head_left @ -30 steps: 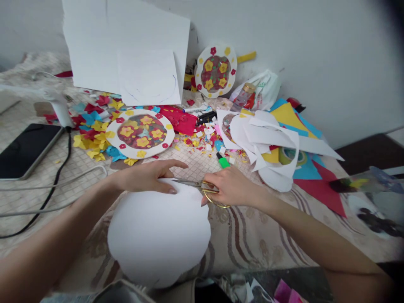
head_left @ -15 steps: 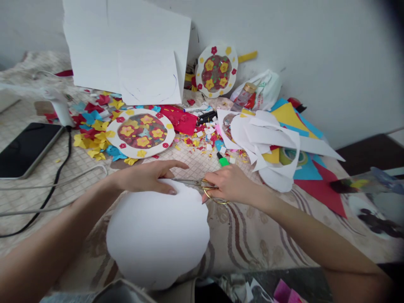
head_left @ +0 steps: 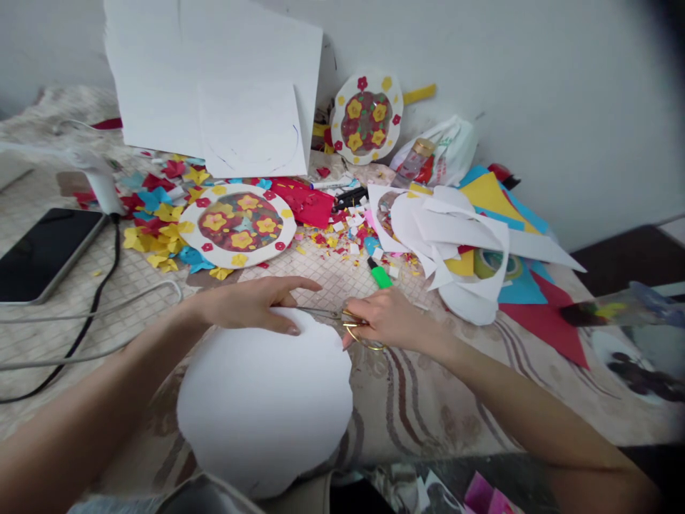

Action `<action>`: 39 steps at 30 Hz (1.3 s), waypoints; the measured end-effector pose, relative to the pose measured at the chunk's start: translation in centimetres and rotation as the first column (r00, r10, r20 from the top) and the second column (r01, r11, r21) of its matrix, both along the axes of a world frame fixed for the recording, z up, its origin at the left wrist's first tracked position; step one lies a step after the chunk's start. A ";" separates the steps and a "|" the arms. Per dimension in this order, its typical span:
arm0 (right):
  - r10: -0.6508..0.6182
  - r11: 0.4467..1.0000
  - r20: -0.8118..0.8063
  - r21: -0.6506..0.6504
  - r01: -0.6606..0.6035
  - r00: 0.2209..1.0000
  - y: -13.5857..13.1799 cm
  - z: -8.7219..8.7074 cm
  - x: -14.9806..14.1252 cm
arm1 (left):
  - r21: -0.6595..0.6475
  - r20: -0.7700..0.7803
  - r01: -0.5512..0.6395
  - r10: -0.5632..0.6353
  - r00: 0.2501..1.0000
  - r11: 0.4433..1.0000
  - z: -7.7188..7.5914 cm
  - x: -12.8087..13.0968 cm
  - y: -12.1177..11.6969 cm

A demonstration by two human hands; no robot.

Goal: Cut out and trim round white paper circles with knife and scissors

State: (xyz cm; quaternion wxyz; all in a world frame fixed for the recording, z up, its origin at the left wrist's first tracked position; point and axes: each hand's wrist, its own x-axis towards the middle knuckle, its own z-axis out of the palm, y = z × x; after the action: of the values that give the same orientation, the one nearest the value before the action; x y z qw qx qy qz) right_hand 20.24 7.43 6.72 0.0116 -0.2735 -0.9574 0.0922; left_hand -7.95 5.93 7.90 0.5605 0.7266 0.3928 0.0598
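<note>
A roughly round piece of white paper (head_left: 262, 407) with a wavy edge lies at the front of the table. My left hand (head_left: 257, 303) grips its upper edge, thumb on top and the other fingers behind. In my right hand (head_left: 388, 318) is a pair of scissors (head_left: 353, 330) with gold handles, my fingers through the loops. The blades point left along the paper's top edge, their tips partly hidden near my left hand. Just beyond my hands rests a white ring (head_left: 238, 261) decorated with paper flowers around a clear, flower-filled middle.
Folded paper stars (head_left: 171, 235) and a hot glue gun (head_left: 101, 182) sit at left, near a phone (head_left: 46, 253) and cables. White paper scraps (head_left: 471, 232) cover coloured sheets (head_left: 551, 321) at right. A green marker (head_left: 379, 275) lies behind my right hand. White boards (head_left: 214, 78) lean on the wall.
The paper has shifted very slightly left and down. My right hand and the scissors' handles have turned a little; both hands keep their grip.
</note>
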 end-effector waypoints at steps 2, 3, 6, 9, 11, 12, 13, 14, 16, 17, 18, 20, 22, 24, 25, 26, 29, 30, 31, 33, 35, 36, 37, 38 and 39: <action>-0.038 0.998 -0.047 -0.055 0.035 0.998 0.0 -0.2 0.3 | -0.027 0.010 0.008 -0.008 1.000 1.000 -0.2 -0.1 0.0; -0.080 0.993 -0.084 -0.099 0.071 0.993 0.0 -0.3 0.4 | -0.044 0.020 0.004 -0.004 1.000 0.999 -0.3 -0.1 0.0; -0.303 0.913 -0.243 -0.353 0.207 0.922 -0.5 -0.6 0.5 | -0.096 0.062 -0.035 0.041 0.997 0.995 -0.7 -0.5 0.3; -0.552 0.698 -0.329 -0.685 0.208 0.766 -1.4 -1.2 0.0 | -0.127 0.089 -0.111 0.123 0.988 0.986 -0.9 -0.7 0.5; -0.660 0.547 -0.291 -0.818 0.177 0.693 -2.0 -1.7 -0.7 | -0.133 0.102 -0.158 0.172 0.980 0.978 -0.9 -0.8 0.7; -0.694 0.485 -0.258 -0.858 0.171 0.672 -2.2 -1.9 -1.0 | -0.134 0.110 -0.173 0.188 0.976 0.976 -0.9 -0.7 0.7; -0.719 0.435 -0.229 -0.885 0.168 0.656 -2.4 -2.1 -1.2 | -0.137 0.116 -0.182 0.198 0.973 0.974 -0.9 -0.7 0.8; -0.736 0.399 -0.208 -0.902 0.164 0.644 -2.5 -2.2 -1.4 | -0.136 0.119 -0.194 0.211 0.970 0.971 -0.9 -0.6 0.8; -0.770 0.360 -0.193 -0.918 0.165 0.608 -2.5 -2.4 -1.3 | -0.118 0.141 -0.275 0.290 0.947 0.954 -1.0 -0.5 0.9; -0.791 0.353 -0.196 -0.920 0.171 0.579 -2.4 -2.4 -1.0 | -0.097 0.163 -0.349 0.361 0.918 0.932 -1.2 -0.6 1.1; -0.812 0.350 -0.203 -0.920 0.179 0.547 -2.3 -2.5 -0.7 | -0.071 0.192 -0.440 0.445 0.875 0.895 -1.3 -0.6 1.2; -0.848 0.351 -0.223 -0.916 0.193 0.482 -1.9 -2.7 0.3 | -0.046 0.255 -0.601 0.591 0.765 0.798 -1.6 -0.9 1.6; -0.863 0.368 -0.254 -0.908 0.201 0.436 -1.5 -2.9 1.3 | -0.073 0.294 -0.687 0.674 0.678 0.723 -1.9 -1.2 2.0; -0.869 0.391 -0.287 -0.898 0.204 0.403 -1.1 -3.1 2.2 | -0.106 0.315 -0.725 0.714 0.625 0.681 -2.3 -1.5 2.3; -0.874 0.398 -0.302 -0.894 0.205 0.381 -1.0 -3.2 2.5 | -0.108 0.319 -0.737 0.726 0.610 0.667 -2.4 -1.7 2.4; -0.881 0.401 -0.313 -0.892 0.208 0.354 -0.8 -3.2 2.8 | -0.098 0.318 -0.748 0.733 0.601 0.656 -2.5 -1.8 2.5; -0.899 0.402 -0.341 -0.890 0.214 0.274 -0.4 -3.3 3.3 | -0.052 0.299 -0.755 0.731 0.613 0.654 -2.7 -1.8 2.5; -0.902 0.403 -0.347 -0.890 0.213 0.258 -0.3 -3.4 3.3 | -0.043 0.294 -0.751 0.726 0.621 0.659 -2.7 -1.8 2.5; -0.902 0.406 -0.353 -0.890 0.209 0.248 -0.2 -3.5 3.4 | -0.038 0.291 -0.743 0.719 0.631 0.668 -2.6 -1.8 2.4; -0.900 0.415 -0.368 -0.887 0.201 0.235 0.0 -3.9 3.3 | -0.041 0.270 -0.701 0.683 0.679 0.712 -2.5 -1.6 2.2; -0.896 0.426 -0.382 -0.882 0.201 0.225 0.0 -4.2 3.3 | -0.071 0.237 -0.618 0.615 0.752 0.783 -2.2 -1.4 1.9; -0.895 0.429 -0.383 -0.880 0.205 0.231 0.0 -4.4 3.2 | -0.092 0.223 -0.573 0.578 0.785 0.814 -2.1 -1.3 1.7; -0.891 0.431 -0.378 -0.878 0.210 0.251 -0.1 -4.4 3.2 | -0.112 0.213 -0.538 0.549 0.808 0.835 -1.9 -1.2 1.5; -0.885 0.430 -0.366 -0.878 0.209 0.287 -0.2 -4.3 3.2 | -0.128 0.206 -0.516 0.532 0.821 0.847 -1.6 -1.2 1.4; -0.873 0.434 -0.354 -0.877 0.204 0.337 -0.4 -4.1 3.3 | -0.135 0.194 -0.504 0.522 0.831 0.853 -1.4 -1.3 1.2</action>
State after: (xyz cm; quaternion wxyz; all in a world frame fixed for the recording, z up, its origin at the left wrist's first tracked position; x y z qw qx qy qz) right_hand 23.51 7.06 2.62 0.3598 -0.5177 -0.5510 0.5467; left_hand -9.26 7.17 6.52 0.5923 0.5606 0.5098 0.2739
